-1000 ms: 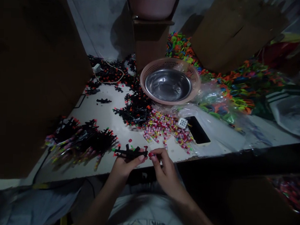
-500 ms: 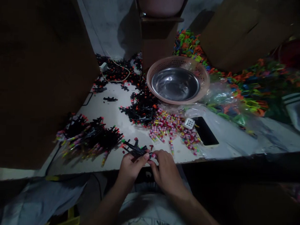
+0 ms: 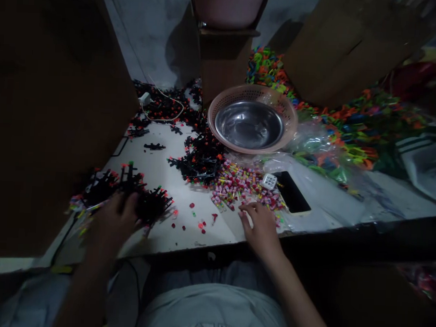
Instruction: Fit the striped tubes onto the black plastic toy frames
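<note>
At the left, my left hand (image 3: 114, 221) is closed around the lower end of a black toy gun (image 3: 129, 176) with a green tip. It is over a pile of black toy guns (image 3: 153, 204) with colourful tubes at their near ends; blur hides part of the grip. My right hand (image 3: 262, 230) is at the near edge of a heap of small pink-and-yellow candy-filled tubes (image 3: 235, 181), fingers curved and apart, with nothing visible between them. Small red pieces (image 3: 202, 226) lie on the table between my hands. A larger heap of black toy guns (image 3: 203, 165) sits behind.
A pink colander (image 3: 291, 133) holds a steel bowl (image 3: 248, 124). A phone (image 3: 294, 192) and a white dotted cube (image 3: 269, 181) lie right of the tubes. Cardboard boxes (image 3: 53, 127) flank the table. Bright plastic pieces (image 3: 360, 116) and clear bags (image 3: 313, 138) spread at the right.
My hands were together at the table's front edge on the toy gun. My left hand has carried it left to the pile, and my right hand has moved right to the tubes.
</note>
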The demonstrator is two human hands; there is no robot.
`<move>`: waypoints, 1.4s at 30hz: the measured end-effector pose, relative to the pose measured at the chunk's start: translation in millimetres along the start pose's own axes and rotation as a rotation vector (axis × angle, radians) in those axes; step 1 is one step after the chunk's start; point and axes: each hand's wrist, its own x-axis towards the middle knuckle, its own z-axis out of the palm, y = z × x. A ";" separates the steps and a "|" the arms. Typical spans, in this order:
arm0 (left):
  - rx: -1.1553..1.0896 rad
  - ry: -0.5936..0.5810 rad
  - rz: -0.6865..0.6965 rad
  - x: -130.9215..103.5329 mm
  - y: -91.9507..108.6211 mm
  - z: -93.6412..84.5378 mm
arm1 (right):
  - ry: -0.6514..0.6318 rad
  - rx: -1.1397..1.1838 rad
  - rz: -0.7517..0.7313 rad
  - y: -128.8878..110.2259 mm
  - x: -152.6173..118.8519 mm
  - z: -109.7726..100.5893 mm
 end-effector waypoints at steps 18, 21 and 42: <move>0.509 -0.328 0.655 81.2 24.3 135.9 | -0.002 0.354 -0.133 5.4 3.4 10.5; 0.463 -0.335 0.662 75.2 22.2 129.9 | 0.015 0.633 0.000 7.3 -7.1 7.9; -0.897 -0.480 -0.325 -77.8 12.5 123.9 | -0.077 0.891 -0.023 -57.1 -23.6 18.0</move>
